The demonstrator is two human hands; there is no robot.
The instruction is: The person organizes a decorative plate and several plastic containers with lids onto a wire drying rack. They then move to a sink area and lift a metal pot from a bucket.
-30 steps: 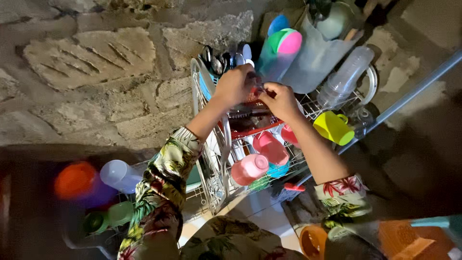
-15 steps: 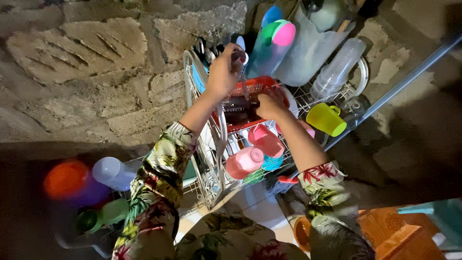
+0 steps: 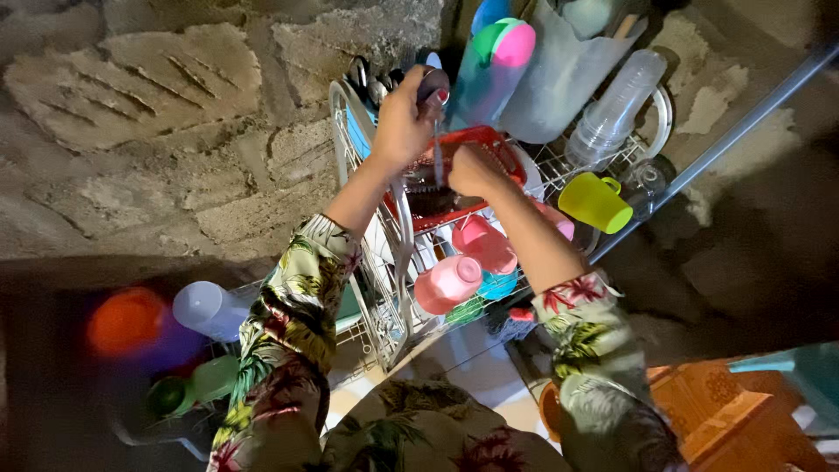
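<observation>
Left hand (image 3: 404, 122): closed around a spoon (image 3: 436, 131), bowl up, handle hanging over the red basket (image 3: 489, 144).
Right hand (image 3: 472, 170): curled on the basket's rim, seemingly steadying it.
Basket: sat in the wire dish rack (image 3: 384, 288), above pink cups (image 3: 450, 280).

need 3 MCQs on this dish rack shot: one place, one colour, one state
1. Where is the yellow-green mug?
A. On the wire rack, to the right of the red basket
B. On the orange stool
C. In the left hand

2. What colour are the two upturned cups below the basket?
A. Blue
B. Pink
C. White

3. What is the left hand doing?
A. Lying flat on the stone wall
B. Hanging empty
C. Gripping a metal utensil above the basket

Answers: 1 A, the mug lies on the rack's wires; 2 B, both show pink; 3 C, the fingers are closed round the utensil, with the right hand beside it.
</observation>
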